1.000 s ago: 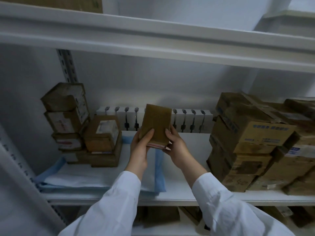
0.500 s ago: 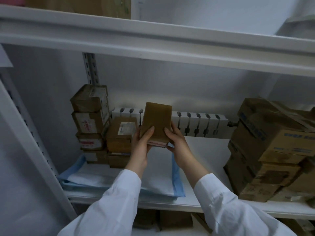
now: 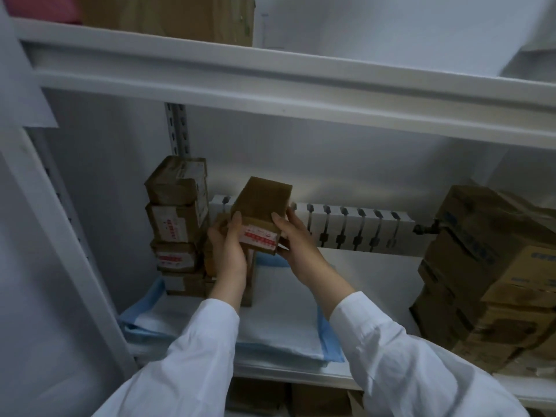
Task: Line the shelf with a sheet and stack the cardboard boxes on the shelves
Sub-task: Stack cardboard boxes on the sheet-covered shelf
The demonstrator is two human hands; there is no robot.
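I hold a small brown cardboard box [image 3: 261, 210] with a red-and-white label between both hands, above the middle shelf [image 3: 370, 272]. My left hand [image 3: 229, 251] grips its left side and my right hand [image 3: 296, 245] grips its right side. A white sheet with blue edges [image 3: 270, 323] lies on the shelf's left part. A stack of several small boxes [image 3: 176, 218] stands on the sheet at the back left. A shorter stack [image 3: 210, 263] beside it is mostly hidden behind my left hand and the held box.
A large pile of brown boxes [image 3: 493, 272] fills the shelf's right end. A white radiator [image 3: 355, 228] runs along the back wall. The upper shelf beam [image 3: 270, 85] hangs overhead with a box [image 3: 180, 16] on it. A white upright post [image 3: 69, 236] stands at left.
The held box has tipped so its labelled face shows, and it has moved left and closer to the short stack. The view has shifted leftward.
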